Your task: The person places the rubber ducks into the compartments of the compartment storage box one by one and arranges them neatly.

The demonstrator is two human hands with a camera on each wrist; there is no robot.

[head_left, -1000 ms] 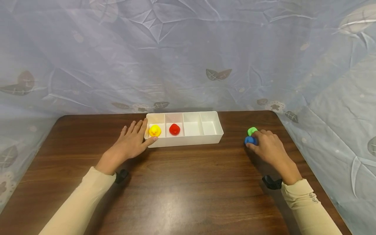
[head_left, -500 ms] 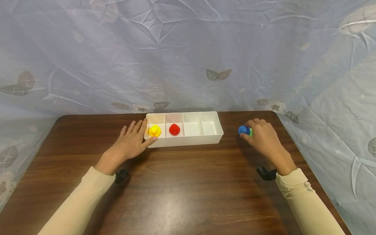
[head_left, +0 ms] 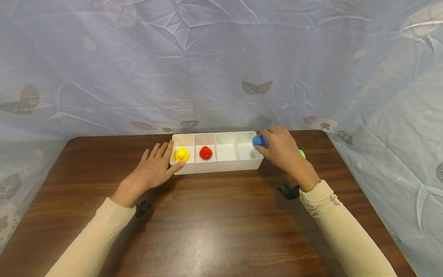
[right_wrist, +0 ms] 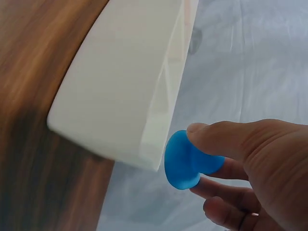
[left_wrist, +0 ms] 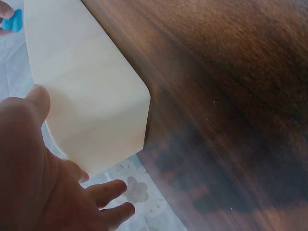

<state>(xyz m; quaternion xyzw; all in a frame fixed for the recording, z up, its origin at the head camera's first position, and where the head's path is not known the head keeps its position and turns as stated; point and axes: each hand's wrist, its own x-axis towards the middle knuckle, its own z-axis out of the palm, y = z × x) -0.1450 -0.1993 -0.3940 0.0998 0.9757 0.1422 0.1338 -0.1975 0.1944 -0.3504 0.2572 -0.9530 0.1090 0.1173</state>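
Observation:
My right hand (head_left: pixel 281 149) pinches a blue toy duck (head_left: pixel 258 141) between thumb and fingers, at the right end of a white four-part box (head_left: pixel 218 166). In the right wrist view the blue duck (right_wrist: pixel 179 161) hangs just beside the box's corner. My left hand (head_left: pixel 151 167) rests at the box's left end with fairly straight fingers, its thumb on the front rim. A yellow toy duck (head_left: pixel 182 154) sits in the leftmost compartment, and a red toy duck (head_left: pixel 205 153) in the one beside it. Behind my right wrist a green toy (head_left: pixel 302 153) shows, mostly hidden.
The brown wooden table (head_left: pixel 194 215) reaches back to a grey-blue patterned cloth (head_left: pixel 221 77) hanging behind it and along the right side. Black wrist straps (head_left: pixel 288 191) sit below both hands.
My right hand has lifted the blue duck from beside the green toy and carried it left to the box's right end. The left hand stays put.

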